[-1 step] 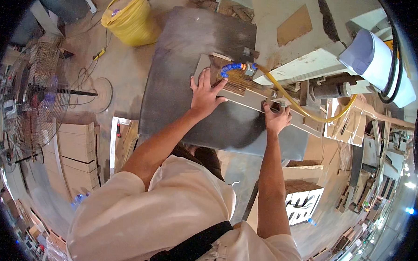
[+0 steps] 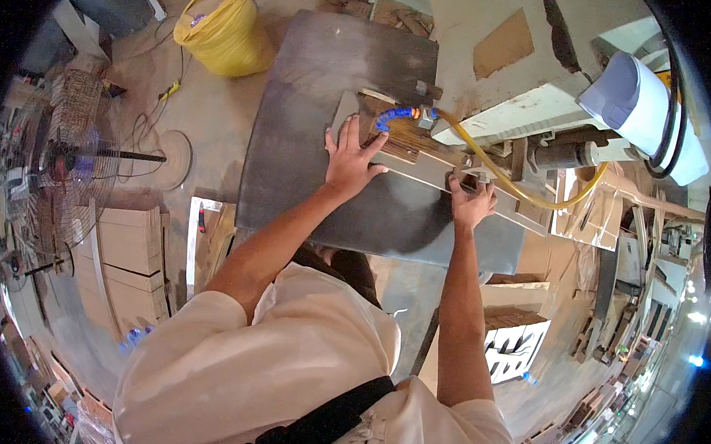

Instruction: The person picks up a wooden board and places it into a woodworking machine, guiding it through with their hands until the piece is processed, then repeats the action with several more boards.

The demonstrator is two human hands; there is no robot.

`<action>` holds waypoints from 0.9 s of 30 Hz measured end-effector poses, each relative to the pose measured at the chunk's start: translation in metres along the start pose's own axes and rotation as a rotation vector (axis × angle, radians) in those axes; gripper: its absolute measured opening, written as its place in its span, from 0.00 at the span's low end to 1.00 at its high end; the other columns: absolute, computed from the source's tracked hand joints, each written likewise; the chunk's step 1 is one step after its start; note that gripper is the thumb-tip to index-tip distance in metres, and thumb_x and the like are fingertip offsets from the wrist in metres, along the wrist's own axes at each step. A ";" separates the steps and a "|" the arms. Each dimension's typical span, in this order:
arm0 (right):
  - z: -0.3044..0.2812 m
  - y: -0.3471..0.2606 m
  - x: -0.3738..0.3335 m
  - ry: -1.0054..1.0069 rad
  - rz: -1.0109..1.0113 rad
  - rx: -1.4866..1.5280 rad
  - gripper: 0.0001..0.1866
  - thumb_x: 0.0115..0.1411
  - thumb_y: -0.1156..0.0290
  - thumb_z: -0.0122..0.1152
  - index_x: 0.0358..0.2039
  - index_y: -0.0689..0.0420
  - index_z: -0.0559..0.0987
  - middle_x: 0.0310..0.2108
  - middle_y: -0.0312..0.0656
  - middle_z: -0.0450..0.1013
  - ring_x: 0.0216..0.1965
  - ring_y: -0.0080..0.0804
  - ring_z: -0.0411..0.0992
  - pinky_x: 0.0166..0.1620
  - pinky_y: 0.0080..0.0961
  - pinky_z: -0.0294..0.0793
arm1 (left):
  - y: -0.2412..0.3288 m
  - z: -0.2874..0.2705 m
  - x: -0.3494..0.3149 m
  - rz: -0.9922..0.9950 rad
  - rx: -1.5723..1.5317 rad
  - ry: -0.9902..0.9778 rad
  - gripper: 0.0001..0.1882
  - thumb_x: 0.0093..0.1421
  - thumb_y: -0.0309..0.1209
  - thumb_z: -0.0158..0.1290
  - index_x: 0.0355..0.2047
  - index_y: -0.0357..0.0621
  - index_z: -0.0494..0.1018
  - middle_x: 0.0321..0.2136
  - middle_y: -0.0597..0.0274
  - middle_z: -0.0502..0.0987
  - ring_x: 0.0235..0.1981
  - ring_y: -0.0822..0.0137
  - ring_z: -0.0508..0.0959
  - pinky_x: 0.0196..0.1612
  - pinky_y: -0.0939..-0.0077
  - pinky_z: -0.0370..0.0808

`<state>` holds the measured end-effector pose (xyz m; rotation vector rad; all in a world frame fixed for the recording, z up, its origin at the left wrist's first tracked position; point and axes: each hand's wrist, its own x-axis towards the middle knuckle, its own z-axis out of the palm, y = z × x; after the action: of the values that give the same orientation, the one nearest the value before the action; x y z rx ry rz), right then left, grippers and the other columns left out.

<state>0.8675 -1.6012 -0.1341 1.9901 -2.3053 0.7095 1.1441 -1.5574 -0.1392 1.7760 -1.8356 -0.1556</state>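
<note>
My left hand [image 2: 350, 158] lies with fingers spread on a flat greyish-beige board [image 2: 431, 170], at its left part. The board rests on a dark metal machine table [image 2: 294, 172], along a brown wooden piece [image 2: 402, 142]. My right hand [image 2: 472, 203] is bent over the board farther right, thumb and fingers curled down onto it close to the machine head's lower metal parts. Part of that grip is hidden by the hand itself. A blue jointed nozzle [image 2: 392, 116] fed by a yellow hose [image 2: 485, 160] points down between my hands.
The pale machine body [image 2: 504, 93] overhangs the table at the upper right, with rolled white sheets [image 2: 642, 115] on it. A yellow sack [image 2: 229, 38] stands on the floor at the upper left. Left are a floor fan [image 2: 72, 162] and stacked boards [image 2: 132, 260]. A slotted white-faced stack [image 2: 517, 344] sits lower right.
</note>
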 end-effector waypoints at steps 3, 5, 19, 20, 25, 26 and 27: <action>-0.001 -0.002 -0.002 -0.022 0.021 -0.007 0.38 0.39 0.45 0.70 0.51 0.49 0.76 0.53 0.45 0.68 0.55 0.56 0.59 0.55 0.58 0.56 | -0.001 0.000 0.000 0.010 -0.018 0.017 0.37 0.44 0.50 0.63 0.57 0.65 0.68 0.62 0.39 0.50 0.64 0.44 0.52 0.58 0.30 0.45; -0.003 -0.004 -0.004 -0.014 0.032 -0.015 0.38 0.39 0.45 0.69 0.51 0.49 0.76 0.54 0.45 0.67 0.55 0.56 0.60 0.54 0.58 0.57 | -0.002 0.000 0.001 0.010 -0.035 0.002 0.37 0.44 0.50 0.63 0.57 0.65 0.68 0.62 0.39 0.50 0.64 0.44 0.52 0.59 0.30 0.45; -0.011 -0.004 -0.014 0.029 0.094 0.003 0.33 0.40 0.46 0.70 0.45 0.50 0.80 0.54 0.38 0.68 0.54 0.53 0.62 0.55 0.55 0.57 | -0.005 0.004 0.010 0.065 -0.043 -0.050 0.37 0.45 0.49 0.63 0.58 0.68 0.67 0.62 0.39 0.51 0.64 0.44 0.52 0.61 0.32 0.42; -0.011 -0.003 -0.016 0.029 0.095 0.003 0.33 0.39 0.46 0.70 0.45 0.51 0.80 0.54 0.39 0.68 0.53 0.54 0.62 0.55 0.55 0.57 | -0.005 0.004 0.010 0.068 -0.047 -0.050 0.38 0.45 0.49 0.63 0.58 0.69 0.67 0.62 0.39 0.51 0.64 0.44 0.52 0.61 0.32 0.42; -0.011 -0.002 -0.022 0.043 0.106 0.005 0.32 0.39 0.47 0.70 0.44 0.51 0.80 0.53 0.38 0.68 0.53 0.53 0.62 0.54 0.55 0.57 | -0.009 0.008 0.011 0.096 -0.061 -0.034 0.38 0.43 0.50 0.64 0.58 0.70 0.67 0.61 0.40 0.52 0.64 0.44 0.53 0.61 0.32 0.43; -0.012 -0.003 -0.023 0.047 0.109 0.000 0.32 0.39 0.47 0.70 0.44 0.51 0.80 0.53 0.37 0.68 0.53 0.53 0.62 0.54 0.55 0.57 | -0.009 0.008 0.013 0.107 -0.065 -0.028 0.38 0.43 0.50 0.64 0.58 0.70 0.67 0.61 0.40 0.52 0.64 0.44 0.53 0.61 0.32 0.43; -0.014 -0.003 -0.024 0.051 0.112 -0.005 0.32 0.40 0.47 0.70 0.44 0.50 0.80 0.53 0.37 0.68 0.53 0.52 0.62 0.54 0.54 0.57 | -0.008 0.007 0.014 0.111 -0.063 -0.033 0.38 0.43 0.50 0.64 0.58 0.70 0.67 0.61 0.40 0.53 0.64 0.44 0.53 0.61 0.32 0.43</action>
<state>0.8711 -1.5745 -0.1275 1.8306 -2.4013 0.7507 1.1488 -1.5738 -0.1441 1.6337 -1.9256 -0.1992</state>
